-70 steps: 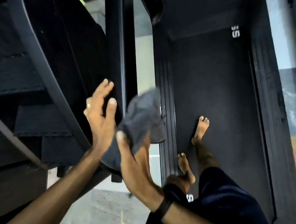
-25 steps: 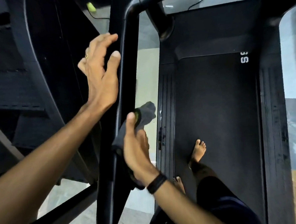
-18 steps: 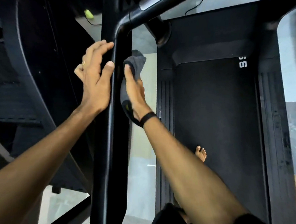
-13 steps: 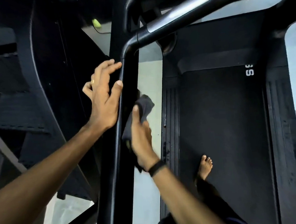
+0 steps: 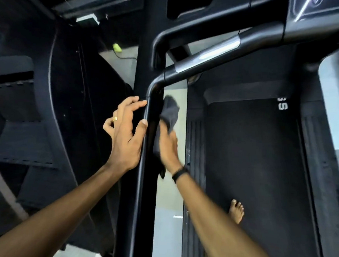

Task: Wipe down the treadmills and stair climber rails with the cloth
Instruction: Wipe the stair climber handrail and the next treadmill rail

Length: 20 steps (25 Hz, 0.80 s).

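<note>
Open gap between rail [image 5: 139, 170] and treadmill deck [image 5: 254, 172]; blocked above by crossbar [image 5: 208, 56], leftward by stair climber [image 5: 26, 137].

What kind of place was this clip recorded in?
Most likely a gym. The person stands barefoot on a treadmill belt, wiping its black side rail with a dark cloth, and the dark steps of a stair climber rise on the left.
</note>
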### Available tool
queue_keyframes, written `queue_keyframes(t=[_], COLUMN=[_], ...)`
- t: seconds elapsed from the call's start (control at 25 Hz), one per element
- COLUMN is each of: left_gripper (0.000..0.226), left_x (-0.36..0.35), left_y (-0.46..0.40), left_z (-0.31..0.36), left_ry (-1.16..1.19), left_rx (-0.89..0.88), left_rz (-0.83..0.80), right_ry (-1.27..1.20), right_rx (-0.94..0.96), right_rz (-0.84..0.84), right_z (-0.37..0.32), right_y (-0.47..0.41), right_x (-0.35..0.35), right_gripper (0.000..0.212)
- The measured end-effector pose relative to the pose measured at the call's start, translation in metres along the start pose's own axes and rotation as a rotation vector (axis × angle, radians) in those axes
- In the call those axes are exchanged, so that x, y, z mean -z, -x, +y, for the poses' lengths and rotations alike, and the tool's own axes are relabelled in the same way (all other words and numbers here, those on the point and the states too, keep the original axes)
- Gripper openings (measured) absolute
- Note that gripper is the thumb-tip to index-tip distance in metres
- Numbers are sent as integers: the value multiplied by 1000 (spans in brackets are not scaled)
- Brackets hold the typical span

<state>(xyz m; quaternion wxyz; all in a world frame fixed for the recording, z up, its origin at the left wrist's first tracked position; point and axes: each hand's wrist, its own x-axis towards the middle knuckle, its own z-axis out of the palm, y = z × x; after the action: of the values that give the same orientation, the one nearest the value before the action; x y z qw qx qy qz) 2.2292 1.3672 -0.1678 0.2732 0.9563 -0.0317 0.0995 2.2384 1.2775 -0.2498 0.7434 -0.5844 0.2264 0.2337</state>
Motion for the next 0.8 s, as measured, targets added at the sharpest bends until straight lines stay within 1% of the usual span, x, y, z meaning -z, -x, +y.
queue_keyframes(t=[0.12, 0.24, 0.32, 0.36, 0.48, 0.56, 0.6, 0.64, 0.68, 0.72, 0.76, 0.8], left_gripper=[38, 40, 41, 42, 45, 48, 48, 48, 48, 47, 47, 48], left_x=[1, 3, 3, 4, 7, 6, 4, 2, 1, 0, 0, -1], left_y=[-2, 0, -1, 1, 4, 7, 8, 8, 8, 8, 8, 8], left_z=[1, 5, 6, 8, 13, 15, 15, 15, 13, 12, 10, 10], left_ry=[-25, -51, -56, -55, -55, -33, -19, -7, 3, 15, 19, 15], left_rx=[10, 15, 18, 19, 34, 45, 51, 56, 60, 61, 57, 54], left_rz=[-5, -2, 5, 1, -4, -1, 1, 5, 10, 15, 17, 17], right_ry=[245, 448, 482, 434, 132, -47, -112, -131, -94, 12, 234, 560], right_rx=[-4, 105, 188, 201, 129, 155, 228, 341, 497, 674, 827, 894], right_rz=[23, 121, 151, 158, 197, 282, 332, 380, 403, 399, 362, 325], right_z=[30, 25, 16, 13, -18, -57, -79, -101, -121, -140, -157, -173], right_y=[53, 81, 93, 101, 123, 132, 136, 140, 144, 146, 145, 139], right_x=[13, 21, 31, 37, 53, 64, 69, 73, 75, 74, 73, 71], right_gripper=[43, 32, 28, 29, 32, 25, 21, 21, 28, 40, 56, 75])
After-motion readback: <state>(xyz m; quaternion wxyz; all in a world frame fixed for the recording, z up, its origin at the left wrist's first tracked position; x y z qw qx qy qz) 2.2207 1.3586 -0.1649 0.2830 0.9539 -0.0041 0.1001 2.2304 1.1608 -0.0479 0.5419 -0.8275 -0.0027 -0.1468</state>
